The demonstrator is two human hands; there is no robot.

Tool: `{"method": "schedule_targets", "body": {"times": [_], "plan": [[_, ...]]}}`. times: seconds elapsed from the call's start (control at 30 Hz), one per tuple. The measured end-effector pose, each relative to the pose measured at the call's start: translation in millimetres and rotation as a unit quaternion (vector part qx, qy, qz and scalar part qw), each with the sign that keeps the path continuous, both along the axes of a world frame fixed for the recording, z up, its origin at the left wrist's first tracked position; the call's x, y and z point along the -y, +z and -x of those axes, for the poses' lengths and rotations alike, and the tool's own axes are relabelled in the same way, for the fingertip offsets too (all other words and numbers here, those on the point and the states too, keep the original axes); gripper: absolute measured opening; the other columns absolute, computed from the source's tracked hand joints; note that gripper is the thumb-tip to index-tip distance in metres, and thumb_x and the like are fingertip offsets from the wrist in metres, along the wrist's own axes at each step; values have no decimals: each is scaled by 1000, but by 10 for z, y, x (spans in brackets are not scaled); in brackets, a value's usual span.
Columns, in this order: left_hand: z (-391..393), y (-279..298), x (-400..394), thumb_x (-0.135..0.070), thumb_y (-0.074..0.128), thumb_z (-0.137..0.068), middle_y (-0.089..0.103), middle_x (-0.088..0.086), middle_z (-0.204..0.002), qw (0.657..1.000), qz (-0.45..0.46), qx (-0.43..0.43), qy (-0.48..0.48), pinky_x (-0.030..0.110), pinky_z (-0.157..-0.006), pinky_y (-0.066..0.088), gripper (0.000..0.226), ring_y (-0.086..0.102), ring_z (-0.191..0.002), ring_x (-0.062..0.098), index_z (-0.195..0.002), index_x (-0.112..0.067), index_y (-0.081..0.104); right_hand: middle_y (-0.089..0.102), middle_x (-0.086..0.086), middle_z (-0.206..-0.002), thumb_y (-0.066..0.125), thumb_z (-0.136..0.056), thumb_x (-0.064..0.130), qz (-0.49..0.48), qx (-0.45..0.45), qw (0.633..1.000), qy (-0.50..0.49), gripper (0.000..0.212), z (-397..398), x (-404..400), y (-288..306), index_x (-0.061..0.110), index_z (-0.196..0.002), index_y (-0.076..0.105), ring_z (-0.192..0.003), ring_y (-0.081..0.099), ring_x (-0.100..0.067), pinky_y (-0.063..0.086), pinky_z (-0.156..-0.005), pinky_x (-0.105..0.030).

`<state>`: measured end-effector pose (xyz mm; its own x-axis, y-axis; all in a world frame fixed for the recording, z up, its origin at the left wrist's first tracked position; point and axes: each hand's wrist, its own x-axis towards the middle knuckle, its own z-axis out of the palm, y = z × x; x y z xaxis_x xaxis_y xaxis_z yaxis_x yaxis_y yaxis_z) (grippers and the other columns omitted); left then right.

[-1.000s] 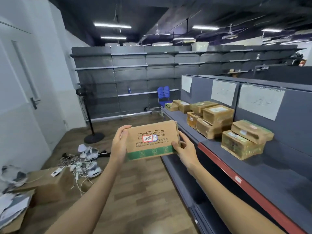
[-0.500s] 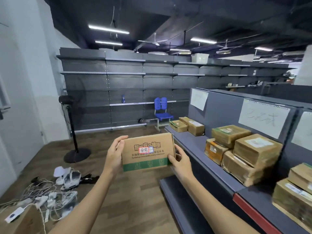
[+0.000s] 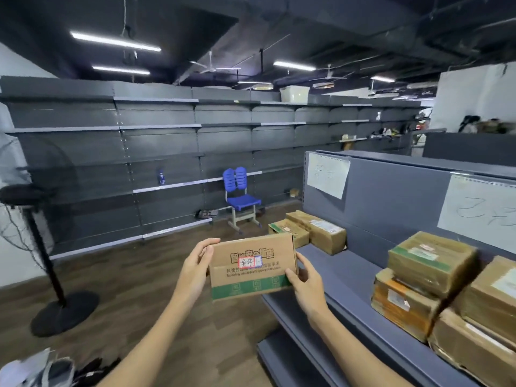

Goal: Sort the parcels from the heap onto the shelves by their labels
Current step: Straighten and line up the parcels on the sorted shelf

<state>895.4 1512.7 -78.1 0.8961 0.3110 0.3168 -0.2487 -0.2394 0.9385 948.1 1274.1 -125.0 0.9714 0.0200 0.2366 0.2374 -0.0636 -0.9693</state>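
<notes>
Parcel in hand: a cardboard box [image 3: 252,268] with a green band along its bottom edge is being held up in front of the person, off the near end of the grey shelf [image 3: 354,277].
Label: a small red-framed sticker [image 3: 247,262] is showing on the box's front face.
Left hand [image 3: 195,268]: is gripping the box's left edge, fingers curled over the top corner.
Right hand [image 3: 305,280]: is gripping the box's right edge, thumb lying on the front face.
Shelved parcels: two boxes [image 3: 310,233] are sitting under the far paper sign [image 3: 327,174]; a taped stack [image 3: 430,283] is sitting under the nearer sign [image 3: 480,210].
Background: a blue chair [image 3: 241,199] and a floor fan [image 3: 42,247] are standing before the wall shelving.
</notes>
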Motion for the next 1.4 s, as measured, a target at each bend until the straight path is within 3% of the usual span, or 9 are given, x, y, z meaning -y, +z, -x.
{"method": "schedule_targets", "body": {"times": [0.27, 0.4, 0.53, 0.77, 0.83, 0.97, 1.17, 1.33, 1.4], "plan": [[-1898, 81, -512, -25, 42, -108, 74, -2, -105, 999, 5, -12, -30, 38, -81, 53, 26, 69, -97, 17, -113, -29, 67, 61, -1, -133, 65, -96, 11, -36, -32, 998, -35, 49, -1729, -511, -81, 27, -139, 49, -127, 56, -21, 51, -104, -52], [-2730, 5, -731, -25, 42, -107, 74, -7, -103, 998, 4, -16, -59, 34, -85, 51, 26, 68, -96, 9, -114, -30, 67, 58, 1, -134, 63, -97, 6, -25, -33, 997, -60, 51, -2398, -668, -94, 17, -144, 47, -125, 54, -18, 57, -90, -26], [-3643, -113, -922, -26, 43, -107, 73, -3, -109, 994, 10, -12, -109, 38, -92, 50, 25, 68, -105, 16, -114, -29, 67, 62, -4, -132, 65, -95, 4, -11, -13, 994, -108, 46, -3073, -829, -160, 19, -137, 52, -123, 59, -21, 51, -104, -44], [-5131, -184, -1207, -31, 46, -106, 71, -6, -115, 981, 34, -22, -187, 46, -100, 51, 24, 66, -111, 15, -112, -40, 67, 61, -3, -138, 65, -96, 9, 19, -32, 975, -218, 50, -4095, -1177, -145, 15, -143, 51, -127, 56, -20, 52, -99, -28], [-5461, -134, -1250, -31, 45, -106, 72, -7, -114, 977, 40, -23, -206, 44, -98, 52, 25, 67, -109, 13, -113, -41, 67, 61, -2, -136, 65, -96, 9, 23, -29, 971, -237, 48, -4313, -1289, -111, 16, -142, 51, -125, 57, -19, 53, -86, -16], [-6070, -81, -1141, -29, 42, -107, 73, -10, -106, 971, 56, -36, -230, 36, -87, 55, 26, 70, -101, 12, -115, -39, 65, 62, 1, -132, 64, -97, 12, 36, -33, 958, -282, 45, -4685, -1332, -46, 22, -139, 52, -106, 65, -9, 59, -82, -26], [-6631, -83, -511, -30, 42, -107, 74, -6, -108, 943, 51, -42, -326, 27, -81, 52, 27, 70, -100, 12, -127, -37, 60, 67, 3, -117, 66, -96, 14, 30, -47, 932, -359, 41, -4864, -885, -36, 23, -134, 53, -109, 63, -14, 52, -99, -39], [-6743, -78, 97, -32, 42, -107, 74, -5, -110, 920, 32, -54, -387, 36, -92, 55, 26, 70, -103, 15, -121, -41, 61, 67, -6, -123, 62, -97, 6, 4, -38, 912, -409, 39, -4743, -444, -94, 17, -134, 52, -103, 63, -13, 50, -73, -5], [-6758, -62, 288, -32, 43, -107, 73, -5, -113, 912, 31, -58, -404, 41, -95, 54, 25, 70, -105, 15, -121, -41, 62, 69, -5, -120, 64, -97, 10, 2, -36, 899, -436, 43, -4724, -272, -135, 22, -136, 53, -106, 65, -16, 55, -82, -13]]}}
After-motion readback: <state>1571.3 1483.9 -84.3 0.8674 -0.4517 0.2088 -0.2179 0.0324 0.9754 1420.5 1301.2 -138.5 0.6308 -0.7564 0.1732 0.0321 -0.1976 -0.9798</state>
